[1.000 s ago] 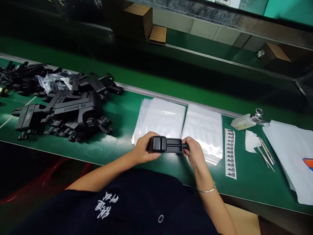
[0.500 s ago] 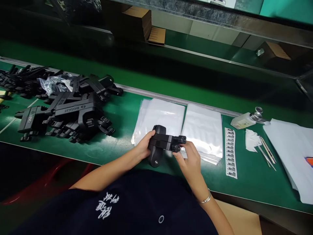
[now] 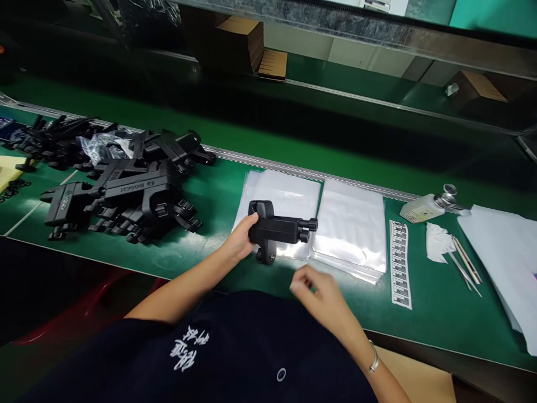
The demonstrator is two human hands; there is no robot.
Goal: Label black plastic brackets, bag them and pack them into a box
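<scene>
My left hand (image 3: 240, 239) is closed round the wide end of a black plastic bracket (image 3: 277, 230). The bracket is held above the bench, its arm pointing right and ending in two short round knobs. My right hand (image 3: 315, 291) is off the bracket, below and to the right of it. Its fingers are loosely curled in and a little blurred, and nothing shows in them. Behind the bracket lie two stacks of clear plastic bags, the left stack (image 3: 289, 187) partly covered by it and the right stack (image 3: 350, 224) beside it.
A heap of similar black brackets (image 3: 138, 187) marked BOSCH lies at the left, with crumpled plastic (image 3: 103, 146) on it. To the right are a label strip (image 3: 400, 263), a pump bottle (image 3: 423, 208), a white tissue (image 3: 437, 242), tweezers (image 3: 465, 260) and white sheets (image 3: 499, 252). A shelf holds cardboard (image 3: 272, 62).
My right hand has let go of the bracket's knobbed end and drawn down toward my body. In my left hand, the bracket has risen slightly and turned so its broad side faces up.
</scene>
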